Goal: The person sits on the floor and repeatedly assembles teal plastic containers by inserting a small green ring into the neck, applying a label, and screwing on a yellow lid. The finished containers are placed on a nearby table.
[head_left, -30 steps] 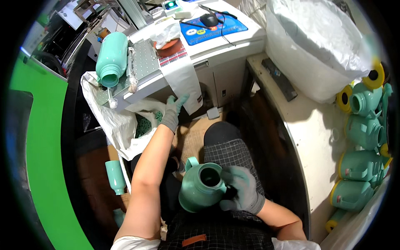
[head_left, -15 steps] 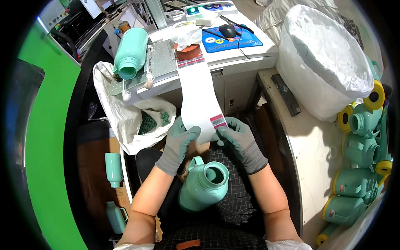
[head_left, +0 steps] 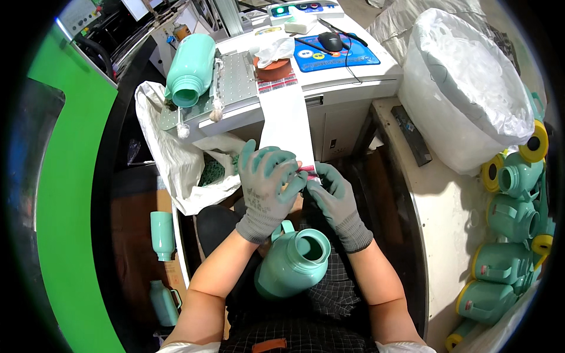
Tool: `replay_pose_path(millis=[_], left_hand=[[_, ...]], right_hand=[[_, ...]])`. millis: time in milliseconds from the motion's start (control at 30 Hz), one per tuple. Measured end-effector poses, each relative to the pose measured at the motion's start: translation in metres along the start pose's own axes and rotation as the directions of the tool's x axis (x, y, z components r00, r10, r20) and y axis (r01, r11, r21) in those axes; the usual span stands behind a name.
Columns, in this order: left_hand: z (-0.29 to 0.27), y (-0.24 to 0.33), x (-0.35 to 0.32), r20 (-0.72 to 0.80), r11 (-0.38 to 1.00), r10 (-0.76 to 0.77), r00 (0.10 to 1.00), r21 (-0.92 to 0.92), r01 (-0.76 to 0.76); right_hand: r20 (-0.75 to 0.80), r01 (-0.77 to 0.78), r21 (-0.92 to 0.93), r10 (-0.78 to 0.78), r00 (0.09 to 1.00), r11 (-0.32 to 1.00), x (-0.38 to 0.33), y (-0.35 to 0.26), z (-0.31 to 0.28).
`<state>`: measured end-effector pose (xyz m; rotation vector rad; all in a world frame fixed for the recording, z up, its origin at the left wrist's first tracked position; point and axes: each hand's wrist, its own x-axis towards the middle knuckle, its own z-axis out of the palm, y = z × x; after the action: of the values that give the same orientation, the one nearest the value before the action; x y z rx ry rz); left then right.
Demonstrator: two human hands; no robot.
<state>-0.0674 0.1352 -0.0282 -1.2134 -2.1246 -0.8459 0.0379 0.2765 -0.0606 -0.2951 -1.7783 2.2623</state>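
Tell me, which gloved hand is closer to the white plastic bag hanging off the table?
Left. The left hand is just right of the white plastic bag, pinching the end of the white paper strip. The right hand is beyond it, farther from the bag.

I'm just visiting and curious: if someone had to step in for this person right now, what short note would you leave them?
Left hand and right hand, both gloved, pinch the lower end of the white label strip that hangs from the white bench.
A small red-pink label sits at their fingertips.
Open green jug rests on the lap, with no label visible on it.
More green jugs wait at the right.
Left: peel the label and stick it on the jug, probably.
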Motion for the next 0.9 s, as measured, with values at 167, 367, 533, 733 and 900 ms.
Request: replay_pose_path(millis=[167, 367, 533, 733, 900], left_hand=[[-0.009, 0.003, -0.007, 0.000, 0.997, 0.017, 1.000, -0.071, -0.017], [-0.075, 0.018, -0.046, 0.017, 0.801, -0.393, 0.920, -0.485, 0.351], [-0.144, -0.071, -0.134, 0.139, 0.532, -0.818, 0.558, -0.183, 0.826], [-0.138, -0.062, -0.131, -0.055, 0.674, -0.556, 0.830, 0.554, 0.488], [-0.086, 0.008, -0.053, 0.000, 0.966, -0.259, 0.966, -0.023, 0.259]], right_hand=[[0.058, -0.027, 0.047, 0.024, 0.998, 0.999, -0.003, 0.002, -0.001], [0.080, -0.087, 0.204, 0.072, 0.994, 0.975, -0.009, 0.011, -0.004], [0.029, -0.074, 0.251, 0.069, 0.997, 0.965, -0.012, 0.008, 0.000], [-0.017, -0.090, 0.305, 0.100, 0.995, 0.948, -0.016, 0.004, 0.004], [0.051, -0.101, 0.391, 0.088, 0.995, 0.915, -0.015, 0.013, 0.003]])
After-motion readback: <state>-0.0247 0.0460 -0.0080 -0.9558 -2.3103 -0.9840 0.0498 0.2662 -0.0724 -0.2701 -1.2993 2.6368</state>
